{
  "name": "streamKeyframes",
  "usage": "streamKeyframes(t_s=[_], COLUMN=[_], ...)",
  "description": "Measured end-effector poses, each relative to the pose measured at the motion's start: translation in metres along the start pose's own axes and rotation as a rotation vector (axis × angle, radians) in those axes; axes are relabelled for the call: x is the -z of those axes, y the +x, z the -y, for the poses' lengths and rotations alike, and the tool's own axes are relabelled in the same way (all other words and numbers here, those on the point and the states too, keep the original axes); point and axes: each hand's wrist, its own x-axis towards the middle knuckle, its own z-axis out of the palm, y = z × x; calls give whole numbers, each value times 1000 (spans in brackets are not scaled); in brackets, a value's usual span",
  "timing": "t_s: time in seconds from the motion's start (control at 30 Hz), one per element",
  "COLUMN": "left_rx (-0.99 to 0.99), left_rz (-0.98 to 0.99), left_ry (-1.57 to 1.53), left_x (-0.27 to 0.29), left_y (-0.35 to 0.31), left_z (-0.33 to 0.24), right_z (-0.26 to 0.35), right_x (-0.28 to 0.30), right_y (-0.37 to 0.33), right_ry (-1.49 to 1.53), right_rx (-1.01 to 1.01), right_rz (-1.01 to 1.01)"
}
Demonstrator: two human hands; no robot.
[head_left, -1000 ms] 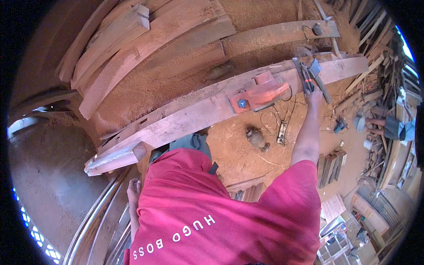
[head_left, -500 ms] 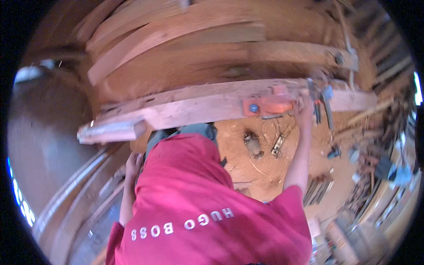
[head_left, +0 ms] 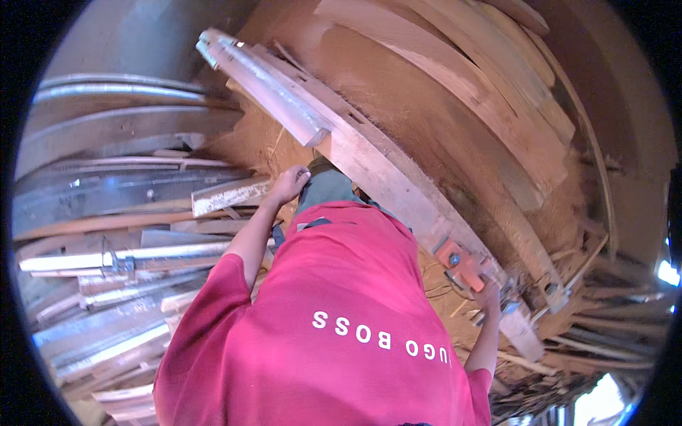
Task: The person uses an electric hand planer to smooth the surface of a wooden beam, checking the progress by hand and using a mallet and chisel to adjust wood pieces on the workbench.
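Note:
A long pale wooden beam [head_left: 383, 170] runs diagonally in front of me, from far left to near right. On its right part sits an orange-red electric planer [head_left: 458, 264] with a round blue knob. My right hand [head_left: 489, 292] is closed around the planer's rear end; part of the grip is hidden. Beside my left thigh, my left hand [head_left: 290, 184] hangs with its fingers curled in, and nothing shows in it. A shorter board with a shiny edge [head_left: 284, 106] lies along the beam's far left end.
Several wide planks [head_left: 455, 71] lie on the brown, dusty ground beyond the beam. To my left are stacked boards and long strips [head_left: 128, 184]. Thin wood pieces [head_left: 611, 334] are heaped at the right. A loose cable [head_left: 437, 284] shows below the planer.
The view has turned, so the beam that crossed nearly level now slants down to the right. My right hand stays on the planer. My left hand shows more fully beside the thigh.

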Motion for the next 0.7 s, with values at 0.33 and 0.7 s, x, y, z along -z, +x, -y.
streamKeyframes(t_s=[0.33, 0.7], left_rx=[73, 7], left_rz=[-58, -313], left_ry=[-163, -56], left_x=[-60, -19], left_y=[-18, 57], left_z=[39, 49], right_z=[138, 329], right_x=[76, 72], right_y=[-23, 81], right_ry=[387, 573], right_rx=[49, 487], right_rz=[-31, 161])
